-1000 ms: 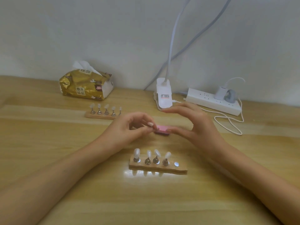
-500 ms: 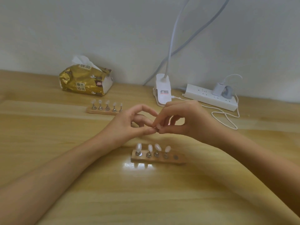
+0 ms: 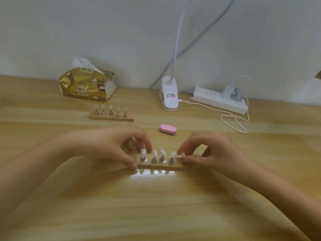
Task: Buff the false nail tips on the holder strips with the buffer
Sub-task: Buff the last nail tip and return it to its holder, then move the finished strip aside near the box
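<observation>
The near wooden holder strip point(image 3: 160, 166) lies in front of me with several white nail tips on metal stands. My left hand point(image 3: 111, 146) grips its left end between thumb and fingers. My right hand point(image 3: 213, 152) pinches the rightmost nail tip point(image 3: 182, 155) at the strip's right end. The pink buffer point(image 3: 167, 129) lies free on the table behind the strip, between my hands. A second holder strip point(image 3: 112, 117) with several nail tips sits farther back on the left.
A gold tissue pack point(image 3: 86, 86) stands at the back left. A white clip lamp base point(image 3: 169, 94) and a white power strip point(image 3: 219, 100) with a plugged charger sit by the wall. A white cable point(image 3: 232, 119) loops across the wooden table on the right.
The buffer has left my hands and now lies on the table. Both hands came down to the near strip; the left took its end, the right pinches the rightmost tip.
</observation>
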`<state>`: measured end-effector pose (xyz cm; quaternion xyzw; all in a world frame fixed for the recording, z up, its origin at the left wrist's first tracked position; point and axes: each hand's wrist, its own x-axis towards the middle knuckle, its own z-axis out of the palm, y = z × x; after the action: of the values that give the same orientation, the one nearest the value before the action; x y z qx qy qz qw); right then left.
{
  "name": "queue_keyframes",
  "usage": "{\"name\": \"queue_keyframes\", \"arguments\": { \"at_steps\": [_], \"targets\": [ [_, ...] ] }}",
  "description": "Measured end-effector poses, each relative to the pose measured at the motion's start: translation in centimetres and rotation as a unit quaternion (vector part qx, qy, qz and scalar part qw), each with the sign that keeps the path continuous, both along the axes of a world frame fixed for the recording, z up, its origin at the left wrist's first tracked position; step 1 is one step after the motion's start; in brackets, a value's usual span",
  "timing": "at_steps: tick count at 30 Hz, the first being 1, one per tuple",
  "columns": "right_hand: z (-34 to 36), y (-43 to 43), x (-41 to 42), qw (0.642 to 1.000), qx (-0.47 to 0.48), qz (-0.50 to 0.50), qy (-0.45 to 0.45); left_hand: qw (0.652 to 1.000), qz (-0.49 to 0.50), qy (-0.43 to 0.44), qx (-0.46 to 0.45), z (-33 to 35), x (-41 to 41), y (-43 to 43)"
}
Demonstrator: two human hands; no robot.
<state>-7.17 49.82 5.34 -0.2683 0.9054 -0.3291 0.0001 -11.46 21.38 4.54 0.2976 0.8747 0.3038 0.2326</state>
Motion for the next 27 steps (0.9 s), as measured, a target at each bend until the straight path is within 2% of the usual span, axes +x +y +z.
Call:
{"name": "queue_keyframes", "arguments": {
  "at_steps": [4, 9, 12, 15, 20, 23, 27],
  "targets": [
    [-0.1, 0.0, 0.1, 1.000, 0.028, -0.003, 0.003, 0.987, 0.082, 0.115, 0.073, -1.4, 1.5, 0.8],
    [-0.8, 1.4, 0.3, 0.998, 0.054, -0.024, -0.011, 0.972, 0.109, 0.179, 0.109, -2.2, 2.4, 2.8],
    [-0.8, 5.0, 0.6, 0.996, 0.040, -0.080, -0.015, 0.967, 0.087, 0.205, 0.123, -2.5, 1.9, 7.3],
    [-0.9, 11.5, 0.9, 0.982, 0.042, -0.184, -0.032, 0.962, 0.048, 0.243, 0.113, -2.7, 0.7, 14.0],
    [-1.7, 25.1, -0.4, 0.906, 0.071, -0.415, -0.036, 0.948, -0.037, 0.311, 0.054, -2.7, -1.5, 26.6],
    [-1.3, 32.7, -2.7, 0.838, 0.112, -0.532, -0.055, 0.933, -0.056, 0.356, 0.004, -2.8, -2.6, 33.1],
    [-1.2, 39.0, -5.0, 0.741, 0.104, -0.661, -0.058, 0.928, -0.036, 0.371, -0.024, -2.8, -4.5, 38.4]
  ]
}}
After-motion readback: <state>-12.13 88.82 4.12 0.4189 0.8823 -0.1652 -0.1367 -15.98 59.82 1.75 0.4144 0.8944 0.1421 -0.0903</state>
